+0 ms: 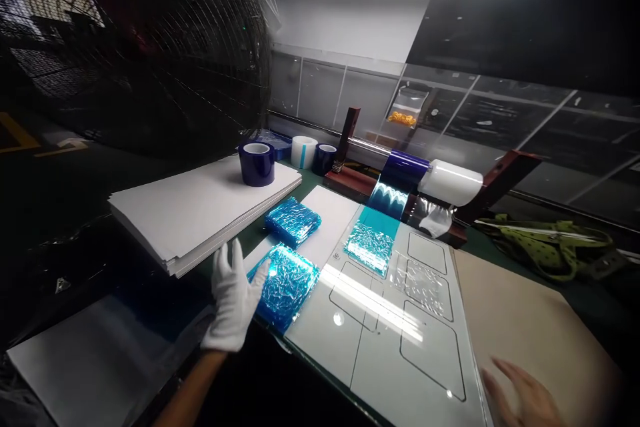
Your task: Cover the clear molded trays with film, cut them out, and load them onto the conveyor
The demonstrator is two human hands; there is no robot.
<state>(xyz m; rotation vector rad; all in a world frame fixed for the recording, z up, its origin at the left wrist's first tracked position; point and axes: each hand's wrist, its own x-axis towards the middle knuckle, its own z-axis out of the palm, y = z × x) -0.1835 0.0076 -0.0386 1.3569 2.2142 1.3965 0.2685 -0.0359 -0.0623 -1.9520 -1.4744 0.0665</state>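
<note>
My left hand [233,300], in a white glove, has its fingers spread at the left edge of a stack of shiny blue film pieces [286,285]. Its thumb overlaps the stack's corner; whether it presses on it I cannot tell. Behind lies a second blue film stack [293,220]. My bare right hand [520,393] is at the lower right, fingers apart, over a brown board [530,320] and partly cut off by the frame. Between the hands lies a glossy white sheet with black rounded outlines [370,353]. Blue film [371,240] runs onto it from a dark blue roll [407,163].
A roll stand [353,183] also carries a clear film roll [453,181]. White sheets [200,207] are stacked at left under a blue tape roll [257,163]. More rolls [303,152] stand behind. A large fan [150,47] looms upper left; green clogs [555,247] lie right.
</note>
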